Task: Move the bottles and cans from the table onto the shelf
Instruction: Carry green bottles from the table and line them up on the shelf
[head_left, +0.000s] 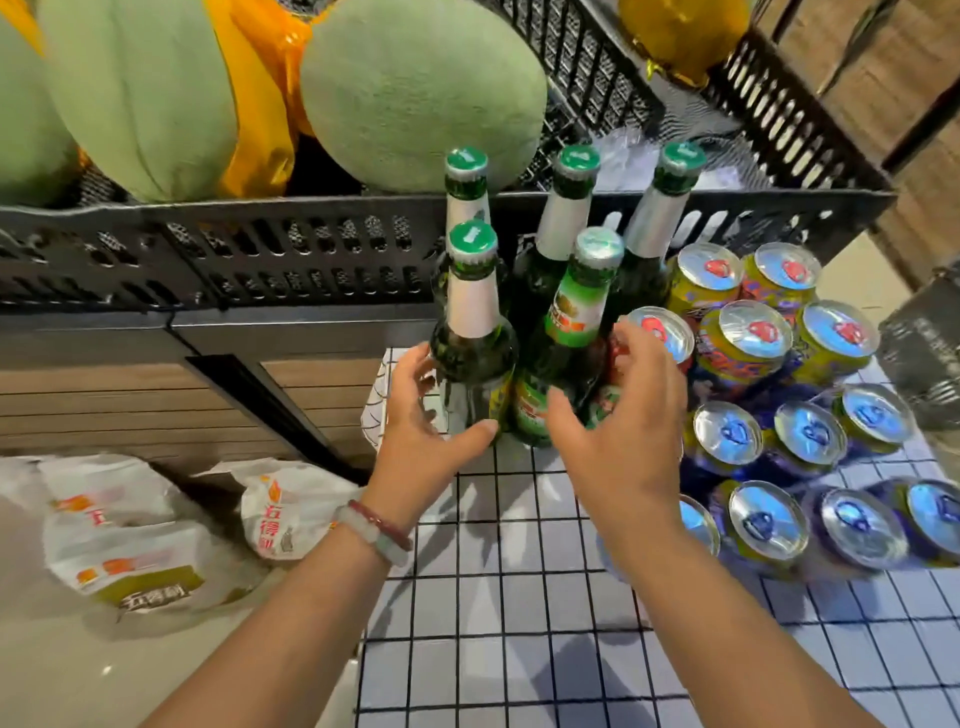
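We are seeing bright overhead light glaring off the can tops (763, 332), motion blur smearing detail, edges bowing outward.

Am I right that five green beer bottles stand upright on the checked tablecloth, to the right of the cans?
Not quite: the head view shows the five green beer bottles upright on the checked tablecloth, but to the left of the cans, not the right.
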